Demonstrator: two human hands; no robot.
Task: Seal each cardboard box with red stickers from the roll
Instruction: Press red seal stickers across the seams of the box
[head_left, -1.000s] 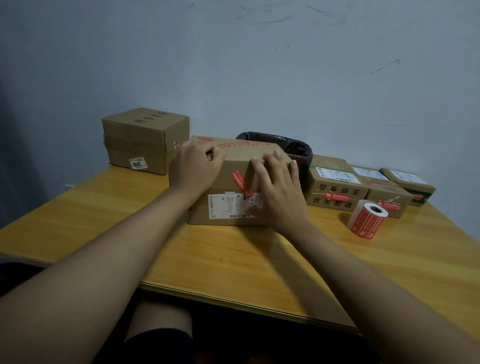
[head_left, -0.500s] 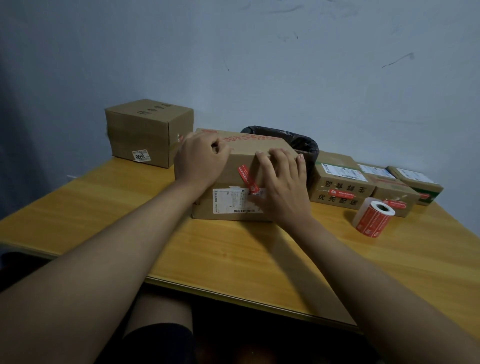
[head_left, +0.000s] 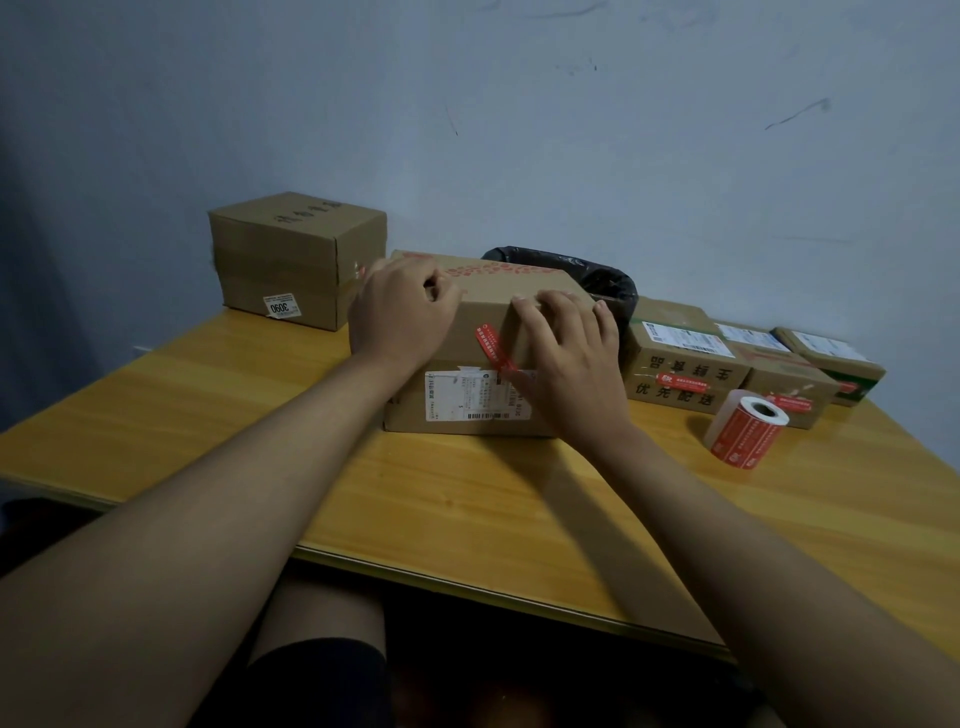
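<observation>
A brown cardboard box (head_left: 483, 332) with red print on top and a white shipping label on its near face stands in the middle of the wooden table. A red sticker (head_left: 492, 347) runs slantwise down its near face onto the label. My left hand (head_left: 397, 312) grips the box's left top edge with curled fingers. My right hand (head_left: 566, 353) lies flat on the box's right front corner, fingers spread over the top edge, beside the sticker. The roll of red stickers (head_left: 745, 427) lies on its side on the table to the right.
A taller plain box (head_left: 296, 257) stands at the back left against the wall. Three smaller boxes (head_left: 680, 358) with red stickers sit in a row at the back right. A black-lined bin (head_left: 587, 275) is behind the middle box. The table's near edge (head_left: 467, 584) is close to my knees.
Both hands have stayed on the middle box. The right hand has slid slightly up over the top edge. The view has shifted a little.
</observation>
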